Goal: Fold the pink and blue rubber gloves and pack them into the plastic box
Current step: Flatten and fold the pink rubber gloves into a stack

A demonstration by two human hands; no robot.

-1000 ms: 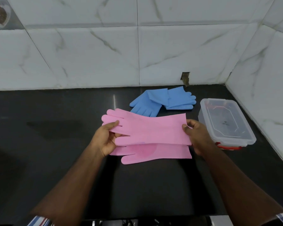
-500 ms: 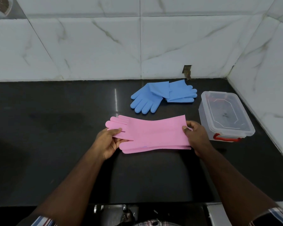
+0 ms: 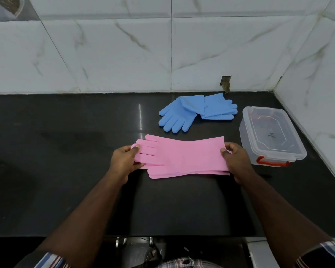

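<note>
Head view: both hands, left hand (image 3: pixel 124 161) and right hand (image 3: pixel 235 161), pinch the stacked pink gloves (image 3: pixel 182 157) on the worktop (image 3: pixel 66 151), beside the plastic box (image 3: pixel 271 136); folding end-to-end likely comes next.

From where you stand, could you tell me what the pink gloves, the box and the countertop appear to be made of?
Pink gloves: soft rubber or silicone by the look, matte, lying limp and flat between the left hand and right hand.
Plastic box: clear, glossy plastic; you see through its lid.
Countertop: probably polished black stone; it mirrors light.
</note>
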